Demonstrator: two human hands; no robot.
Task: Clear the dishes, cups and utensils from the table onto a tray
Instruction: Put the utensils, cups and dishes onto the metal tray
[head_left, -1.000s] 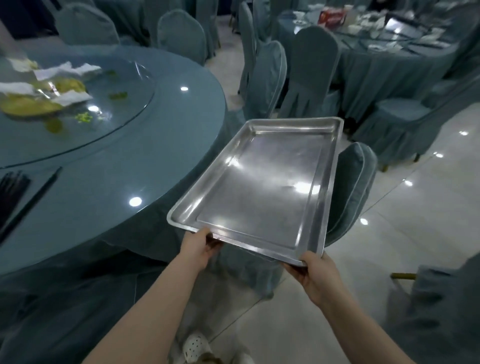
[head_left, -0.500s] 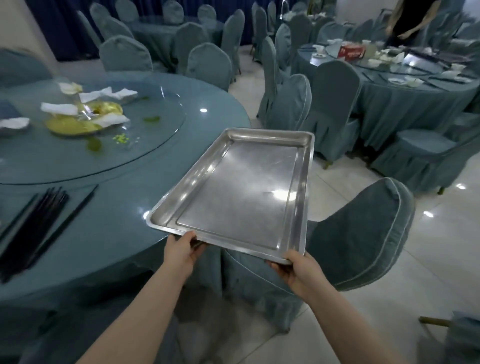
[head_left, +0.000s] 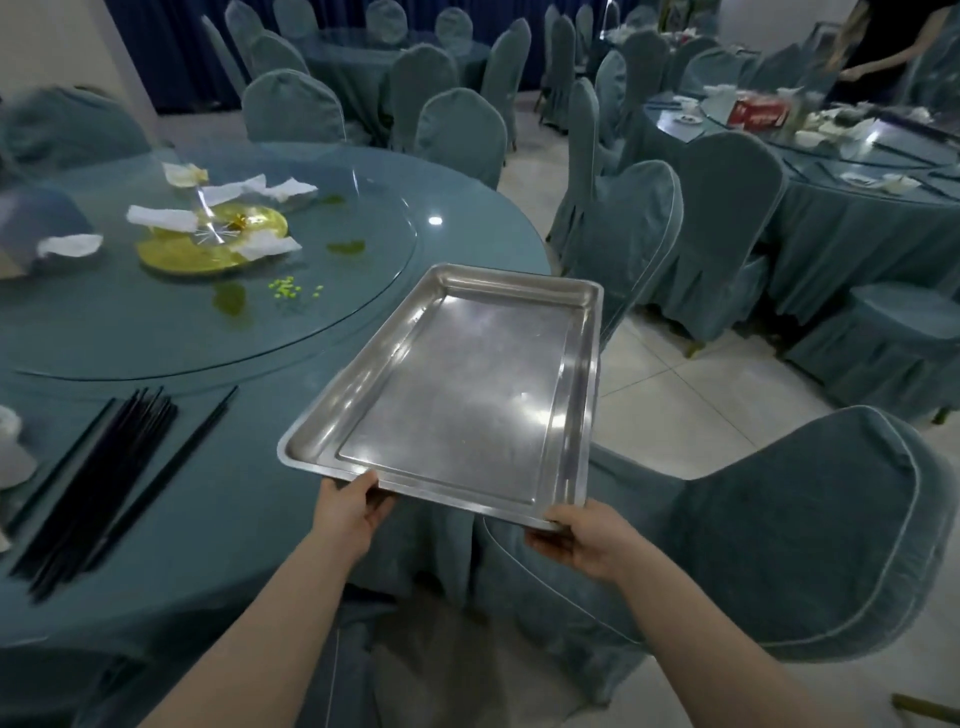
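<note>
I hold a metal tray (head_left: 457, 395) in front of me with both hands, by its near short edge. My left hand (head_left: 350, 512) grips the near left corner, the fingers curled under the rim and the thumb lying on top of it. My right hand (head_left: 584, 535) grips the near right corner in the same way, with the thumb on the rim. The tray is in the air, tilted a little, and nothing lies in it. Its left part hangs over the edge of the round counter (head_left: 218, 467), which has a blue cloth, and its right part is above a covered chair (head_left: 779, 530).

On the counter, to the left of the tray, lies a bundle of black chopsticks (head_left: 104, 467), and one more stick lies just beside the bundle. Farther away, on the glass turntable (head_left: 337, 312), there is a yellow plate (head_left: 208, 244) with crumpled white napkins (head_left: 161, 218) on it and around it, and near it some small green bits of food (head_left: 285, 288). Behind, another counter (head_left: 841, 156) carries dishes and a red box (head_left: 756, 114), and a person (head_left: 883, 41) stands near it.
</note>
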